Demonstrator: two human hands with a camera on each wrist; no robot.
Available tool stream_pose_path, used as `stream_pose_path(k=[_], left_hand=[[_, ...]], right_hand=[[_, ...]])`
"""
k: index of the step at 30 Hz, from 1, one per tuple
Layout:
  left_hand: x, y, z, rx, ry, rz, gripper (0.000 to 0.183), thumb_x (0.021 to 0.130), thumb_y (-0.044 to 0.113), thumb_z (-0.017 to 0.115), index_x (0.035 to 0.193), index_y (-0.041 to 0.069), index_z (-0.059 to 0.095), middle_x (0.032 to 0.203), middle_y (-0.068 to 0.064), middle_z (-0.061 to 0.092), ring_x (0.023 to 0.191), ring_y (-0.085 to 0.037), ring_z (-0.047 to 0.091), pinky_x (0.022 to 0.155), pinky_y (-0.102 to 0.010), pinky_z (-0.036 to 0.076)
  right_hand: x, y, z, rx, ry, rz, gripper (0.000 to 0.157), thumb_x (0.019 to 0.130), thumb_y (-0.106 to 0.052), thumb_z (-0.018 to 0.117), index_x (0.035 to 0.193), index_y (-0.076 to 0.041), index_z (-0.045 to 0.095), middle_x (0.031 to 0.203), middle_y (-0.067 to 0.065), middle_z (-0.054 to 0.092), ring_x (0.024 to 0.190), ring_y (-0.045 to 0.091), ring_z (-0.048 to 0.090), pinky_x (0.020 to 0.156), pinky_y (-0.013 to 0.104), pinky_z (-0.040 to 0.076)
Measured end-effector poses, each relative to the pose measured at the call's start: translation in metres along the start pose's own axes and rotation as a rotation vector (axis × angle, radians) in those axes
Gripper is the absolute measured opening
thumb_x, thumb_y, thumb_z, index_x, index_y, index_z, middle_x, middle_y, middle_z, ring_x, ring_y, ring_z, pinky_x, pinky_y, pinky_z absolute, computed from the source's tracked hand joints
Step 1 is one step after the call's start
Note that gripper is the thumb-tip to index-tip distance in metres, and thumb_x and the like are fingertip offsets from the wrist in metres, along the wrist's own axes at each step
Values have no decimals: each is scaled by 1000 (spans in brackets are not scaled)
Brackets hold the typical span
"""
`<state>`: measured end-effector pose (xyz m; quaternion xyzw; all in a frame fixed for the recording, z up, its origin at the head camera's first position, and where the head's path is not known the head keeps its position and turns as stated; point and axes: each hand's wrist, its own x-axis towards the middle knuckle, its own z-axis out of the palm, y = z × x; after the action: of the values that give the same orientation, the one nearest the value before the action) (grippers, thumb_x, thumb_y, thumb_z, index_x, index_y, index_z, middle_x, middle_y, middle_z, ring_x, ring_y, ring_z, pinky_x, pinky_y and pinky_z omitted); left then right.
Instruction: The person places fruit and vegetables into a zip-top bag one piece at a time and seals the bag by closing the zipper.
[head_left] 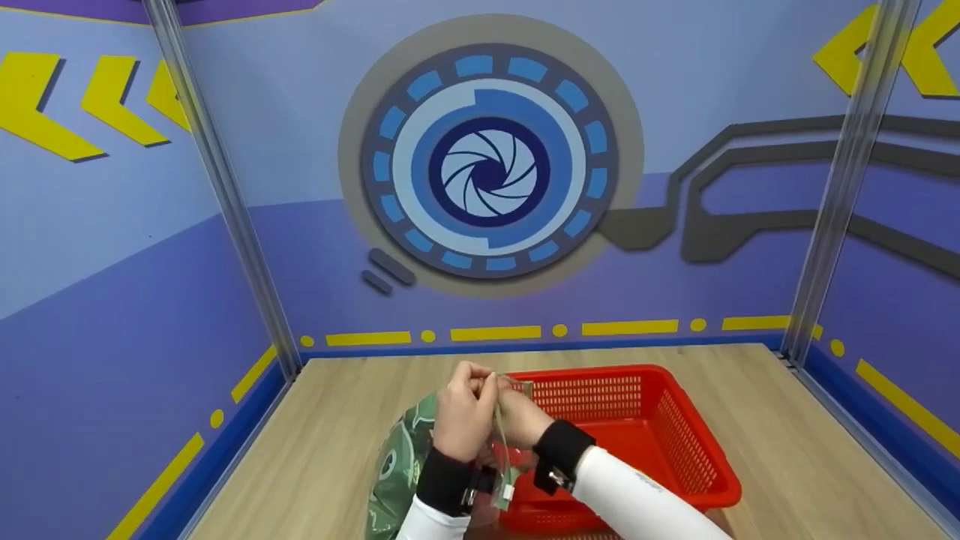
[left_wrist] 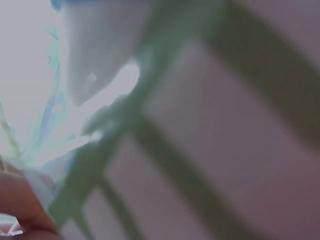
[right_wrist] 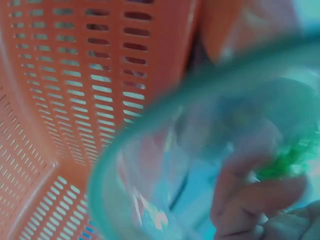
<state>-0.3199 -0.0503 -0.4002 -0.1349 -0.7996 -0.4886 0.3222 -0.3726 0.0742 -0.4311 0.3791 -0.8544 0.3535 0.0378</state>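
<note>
In the head view my left hand [head_left: 463, 420] and right hand [head_left: 523, 412] are close together above the near left rim of a red basket. Both pinch the upper part of a clear plastic bag with green edging [head_left: 502, 435], which hangs between the wrists. My right fingers are partly hidden behind the left hand. The right wrist view shows the right hand's curled fingers [right_wrist: 260, 200] beside something bright green [right_wrist: 287, 157], seen past the bag's edging. Blurred green-striped clear plastic [left_wrist: 170, 150] fills much of the left wrist view. A shiny green printed bag [head_left: 394, 472] lies left of my left hand.
The red perforated basket [head_left: 694, 450] stands on the wooden table [head_left: 300, 450], right of and below the hands. Printed panels [head_left: 300, 262] and metal posts [head_left: 225, 187] enclose the table at the back and sides.
</note>
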Motion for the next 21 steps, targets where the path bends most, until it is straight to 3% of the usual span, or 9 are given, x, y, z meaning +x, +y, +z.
stream_pose_path(k=[4, 8, 11, 16, 21], left_hand=[[0, 0, 1, -30, -24, -35, 4, 98, 7, 66, 98, 3, 65, 58, 0, 52, 48, 2, 35, 49, -18, 30], [0, -1, 3, -47, -34, -51, 5, 98, 8, 65, 98, 3, 65, 58, 1, 50, 47, 2, 34, 47, -18, 27], [0, -1, 3, -46, -32, -48, 5, 98, 7, 65, 98, 3, 64, 59, 1, 52, 48, 2, 35, 47, -18, 29], [0, 0, 3, -7, -10, -5, 4, 97, 7, 66, 98, 3, 65, 59, 0, 53, 50, 3, 35, 50, -18, 30], [-2, 0, 4, 3, -13, 3, 4, 97, 7, 65, 97, 3, 64, 59, 1, 52, 50, 4, 34, 51, -17, 29]], right_hand=[[-17, -4, -18, 94, -25, 161, 38, 96, -15, 67, 131, 0, 62, 108, 11, 70, 87, 16, 60, 73, 31, 51], [-32, -2, -39, 102, -9, 181, 16, 100, -20, 67, 101, -5, 72, 90, 10, 72, 73, 14, 59, 64, 28, 51], [-41, 6, -56, 105, 25, 173, 16, 101, -21, 67, 91, -8, 71, 84, 12, 72, 68, 13, 58, 62, 26, 50], [-52, 34, -78, 60, 48, 229, 20, 96, -29, 73, 98, -9, 71, 90, 7, 72, 76, 14, 59, 69, 28, 52], [-62, 63, -83, -27, -32, 297, 33, 90, -33, 80, 107, -6, 72, 99, 3, 73, 89, 17, 65, 84, 40, 56]])
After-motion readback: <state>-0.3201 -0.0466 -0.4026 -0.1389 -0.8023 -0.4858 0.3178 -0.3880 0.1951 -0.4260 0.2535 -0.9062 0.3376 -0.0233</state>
